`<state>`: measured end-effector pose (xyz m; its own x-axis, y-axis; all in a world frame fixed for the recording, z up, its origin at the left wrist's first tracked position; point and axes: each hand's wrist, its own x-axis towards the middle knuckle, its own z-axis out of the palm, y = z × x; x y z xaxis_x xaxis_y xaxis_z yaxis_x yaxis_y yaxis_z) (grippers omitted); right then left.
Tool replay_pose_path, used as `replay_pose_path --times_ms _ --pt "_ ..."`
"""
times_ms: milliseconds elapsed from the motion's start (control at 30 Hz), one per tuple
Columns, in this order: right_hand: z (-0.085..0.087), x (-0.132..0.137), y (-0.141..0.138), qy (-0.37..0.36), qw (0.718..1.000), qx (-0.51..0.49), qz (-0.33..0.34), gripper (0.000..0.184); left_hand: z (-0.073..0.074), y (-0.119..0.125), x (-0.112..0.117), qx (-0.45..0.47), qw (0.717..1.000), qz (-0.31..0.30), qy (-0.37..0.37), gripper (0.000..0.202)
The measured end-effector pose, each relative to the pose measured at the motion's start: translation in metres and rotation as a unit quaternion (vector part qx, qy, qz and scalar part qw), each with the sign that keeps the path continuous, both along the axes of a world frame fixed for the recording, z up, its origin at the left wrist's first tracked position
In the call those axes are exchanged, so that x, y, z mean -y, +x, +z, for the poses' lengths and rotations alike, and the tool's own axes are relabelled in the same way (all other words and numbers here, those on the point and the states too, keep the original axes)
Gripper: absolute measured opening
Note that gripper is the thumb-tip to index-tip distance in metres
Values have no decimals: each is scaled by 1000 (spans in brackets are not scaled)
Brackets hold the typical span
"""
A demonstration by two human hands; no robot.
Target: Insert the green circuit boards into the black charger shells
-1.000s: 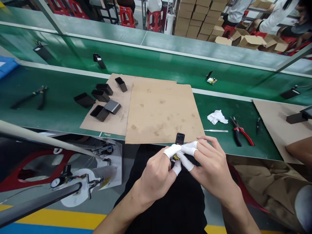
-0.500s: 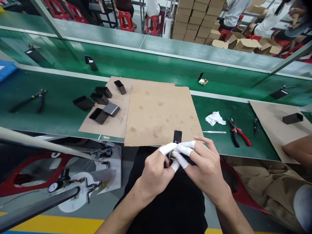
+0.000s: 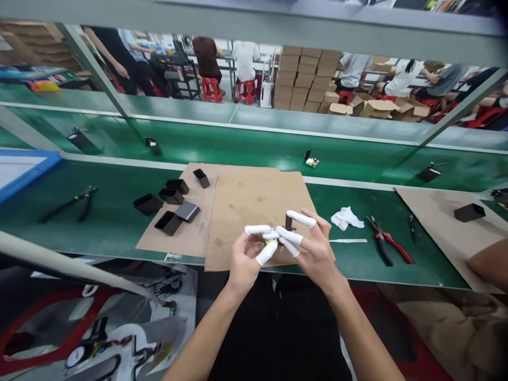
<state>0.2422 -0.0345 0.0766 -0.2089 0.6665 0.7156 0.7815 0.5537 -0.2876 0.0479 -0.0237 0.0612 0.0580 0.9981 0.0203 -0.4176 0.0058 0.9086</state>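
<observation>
My left hand (image 3: 246, 254) and my right hand (image 3: 313, 248) meet over the near edge of a brown cardboard sheet (image 3: 254, 203). White finger cots cover the fingertips of both. Together they pinch a small dark part (image 3: 288, 222) with a yellow-green bit at its base; its top sticks up between my right fingers. Left of the sheet, several open black rectangular casings (image 3: 170, 198) lie on a second cardboard.
Red-handled pliers (image 3: 387, 244), a white cloth (image 3: 347, 217), a thin metal blade (image 3: 349, 241) and black pliers (image 3: 71, 202) lie on the green bench. Small parts ride the far belt (image 3: 311, 160). A neighbour's arm (image 3: 490, 262) rests at right. Other people and stacked cartons behind.
Both hands rose and moved forward over the cardboard edge with the small part. The camera tilted up, showing more of the hall behind.
</observation>
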Motion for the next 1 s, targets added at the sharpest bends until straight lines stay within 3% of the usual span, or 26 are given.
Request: replay_pose_path --times_ms 167,267,367,500,667,833,1000 --pt "-9 -75 10 -38 998 22 -39 22 1 10 -87 29 999 -40 -19 50" --pt "-16 -118 19 -57 996 10 -63 25 -7 17 -137 44 997 -60 -32 53" --pt "-24 -154 32 -68 991 -19 -112 29 -20 17 -169 81 994 -62 -47 53" --pt "-36 -207 60 -125 968 -50 -211 30 -36 9 -185 137 986 -64 -65 51" --pt "-44 -289 93 -219 928 -54 -297 43 -44 2 -189 180 977 -74 -84 45" --pt "-45 -355 103 -291 910 -48 -291 43 -46 1 -192 188 975 -80 -88 45" --pt "-41 -381 93 -309 923 -34 -228 41 -46 2 -191 187 975 -79 -89 47"
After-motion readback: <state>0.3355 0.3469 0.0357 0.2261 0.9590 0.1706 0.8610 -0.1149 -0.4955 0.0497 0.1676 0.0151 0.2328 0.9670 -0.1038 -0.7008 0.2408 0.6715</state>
